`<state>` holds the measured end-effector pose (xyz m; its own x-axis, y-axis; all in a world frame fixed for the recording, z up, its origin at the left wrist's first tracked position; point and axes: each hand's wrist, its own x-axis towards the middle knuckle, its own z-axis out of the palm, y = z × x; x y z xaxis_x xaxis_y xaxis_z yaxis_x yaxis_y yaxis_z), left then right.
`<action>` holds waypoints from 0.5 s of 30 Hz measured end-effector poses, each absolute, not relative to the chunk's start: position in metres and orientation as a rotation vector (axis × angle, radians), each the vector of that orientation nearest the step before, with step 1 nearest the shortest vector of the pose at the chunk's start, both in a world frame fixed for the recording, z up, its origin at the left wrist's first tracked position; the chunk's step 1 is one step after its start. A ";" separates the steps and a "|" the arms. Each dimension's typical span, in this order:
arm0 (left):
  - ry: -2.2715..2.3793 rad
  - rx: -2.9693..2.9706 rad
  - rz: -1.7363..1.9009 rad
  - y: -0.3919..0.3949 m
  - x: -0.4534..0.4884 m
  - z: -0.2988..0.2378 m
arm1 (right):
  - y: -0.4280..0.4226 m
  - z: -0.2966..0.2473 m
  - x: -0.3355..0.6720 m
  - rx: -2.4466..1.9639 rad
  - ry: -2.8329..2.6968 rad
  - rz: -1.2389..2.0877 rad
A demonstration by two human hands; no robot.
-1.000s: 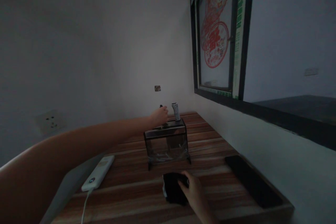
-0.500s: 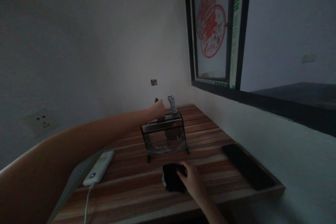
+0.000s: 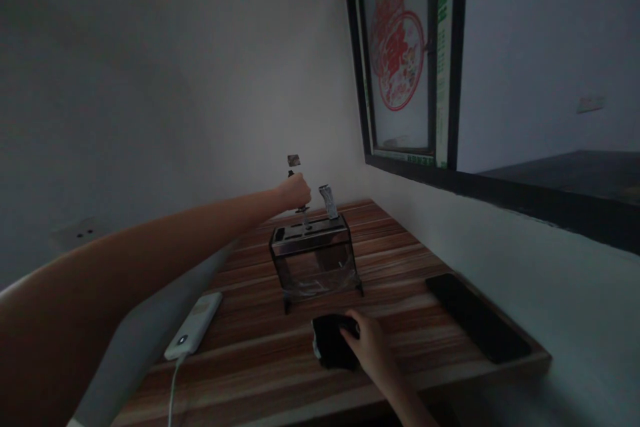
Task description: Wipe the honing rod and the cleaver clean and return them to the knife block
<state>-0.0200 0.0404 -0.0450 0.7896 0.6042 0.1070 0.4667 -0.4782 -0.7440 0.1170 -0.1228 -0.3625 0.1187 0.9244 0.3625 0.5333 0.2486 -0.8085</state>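
My left hand (image 3: 296,192), closed in a fist, grips a dark upright handle, probably a knife (image 3: 291,174), whose tip pokes out above the fingers. Below the fist a narrow shiny part reaches down toward a slot in the top of a black-framed knife rack (image 3: 311,240) with clear sides. In the same rack stands another handle (image 3: 329,202), silvery and wrapped-looking. My right hand (image 3: 369,345) pinches the right edge of a black piece, perhaps cloth or a pouch (image 3: 334,341), with a pale crinkled left edge, on the wooden table in front of the rack.
A white power bank (image 3: 195,327) with a cable (image 3: 173,390) lies at the table's left edge. On the right, by the wall, is a black phone (image 3: 477,317). The wood-grained table (image 3: 395,293) meets walls at the back and right. A dark-framed window (image 3: 400,60) is above.
My left hand has risen with the handle, and a narrow shiny part now shows between fist and rack. My right hand stays on the black piece. The view has shifted slightly.
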 end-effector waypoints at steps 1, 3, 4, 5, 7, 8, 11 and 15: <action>-0.789 -2.143 0.219 0.040 -0.021 -0.038 | -0.122 -0.363 0.117 -1.416 -1.550 0.498; -0.785 -2.106 0.225 0.039 -0.022 -0.022 | -0.122 -0.364 0.117 -1.420 -1.559 0.486; -0.783 -2.087 0.228 0.039 -0.022 -0.014 | -0.121 -0.365 0.117 -1.418 -1.562 0.479; -0.781 -2.068 0.232 0.039 -0.023 -0.006 | -0.121 -0.365 0.116 -1.413 -1.564 0.473; -0.779 -2.029 0.239 0.037 -0.026 0.011 | -0.120 -0.368 0.116 -1.404 -1.561 0.465; -0.778 -2.009 0.243 0.036 -0.027 0.019 | -0.119 -0.369 0.116 -1.401 -1.554 0.462; -0.772 -1.954 0.261 0.031 -0.032 0.037 | -0.116 -0.373 0.116 -1.400 -1.517 0.460; -0.746 -1.906 0.276 0.020 -0.035 0.046 | -0.113 -0.379 0.116 -1.400 -1.500 0.475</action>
